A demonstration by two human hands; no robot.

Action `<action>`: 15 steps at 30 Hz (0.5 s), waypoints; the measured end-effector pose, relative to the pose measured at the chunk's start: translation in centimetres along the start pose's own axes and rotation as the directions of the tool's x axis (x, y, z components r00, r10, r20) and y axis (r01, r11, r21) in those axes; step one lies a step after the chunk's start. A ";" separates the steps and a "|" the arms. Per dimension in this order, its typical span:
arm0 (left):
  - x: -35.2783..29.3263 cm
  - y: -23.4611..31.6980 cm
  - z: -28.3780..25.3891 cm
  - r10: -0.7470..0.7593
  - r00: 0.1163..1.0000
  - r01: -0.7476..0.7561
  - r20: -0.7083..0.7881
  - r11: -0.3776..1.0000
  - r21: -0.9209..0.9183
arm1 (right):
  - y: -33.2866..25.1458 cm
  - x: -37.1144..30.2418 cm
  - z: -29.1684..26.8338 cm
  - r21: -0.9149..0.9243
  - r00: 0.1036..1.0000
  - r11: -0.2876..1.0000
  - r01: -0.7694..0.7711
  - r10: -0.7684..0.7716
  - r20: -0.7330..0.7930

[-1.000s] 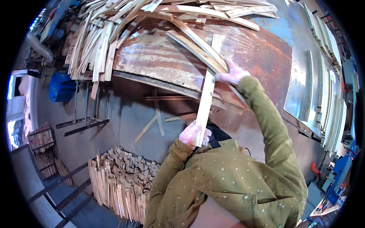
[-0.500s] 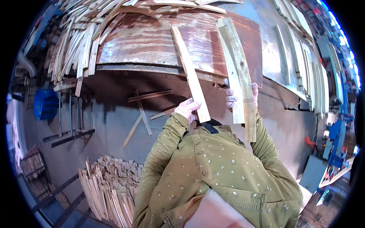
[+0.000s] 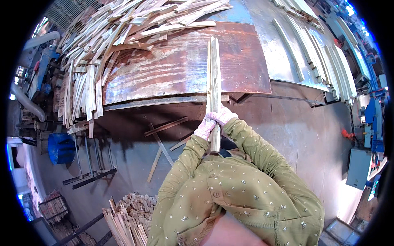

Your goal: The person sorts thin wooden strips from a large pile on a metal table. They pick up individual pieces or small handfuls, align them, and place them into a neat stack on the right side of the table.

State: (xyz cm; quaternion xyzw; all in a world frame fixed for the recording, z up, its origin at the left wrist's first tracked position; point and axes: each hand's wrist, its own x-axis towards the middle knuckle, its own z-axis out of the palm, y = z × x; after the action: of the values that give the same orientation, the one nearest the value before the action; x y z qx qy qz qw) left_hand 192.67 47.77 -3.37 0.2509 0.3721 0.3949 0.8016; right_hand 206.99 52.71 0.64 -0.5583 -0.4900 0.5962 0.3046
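Both hands, left hand (image 3: 204,129) and right hand (image 3: 222,115), grip upright wooden strips (image 3: 214,74).

Wooden strips (image 3: 214,78): pale tan, greenish-grey streak along one edge.
Left hand (image 3: 204,129): glove, white with pink pattern.
Right hand (image 3: 223,115): glove, same white and pink.
Sleeves (image 3: 254,149): olive green, small pale sprig print throughout.
Board (image 3: 172,67): reddish brown, worn to pale streaks mid-surface, darker red at right.
Strip heap (image 3: 106,37): light beige, some grey weathered pieces.
Barrel (image 3: 60,147): bright blue.
Floor (image 3: 303,127): grey-brown, dull.
Cabinet (image 3: 359,168): grey-blue.
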 end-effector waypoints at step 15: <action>4.0 0.1 0.2 0.141 0.964 -0.197 -0.226 0.949 -0.248 | 0.2 10.3 2.5 -0.236 0.976 0.964 0.124 -0.162 -0.148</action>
State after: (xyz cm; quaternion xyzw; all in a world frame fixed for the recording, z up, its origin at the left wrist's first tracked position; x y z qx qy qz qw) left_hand 194.44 51.04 -4.73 0.1290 0.3731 0.5329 0.7485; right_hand 202.60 61.41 -3.63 -0.5998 -0.5665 0.4648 0.3213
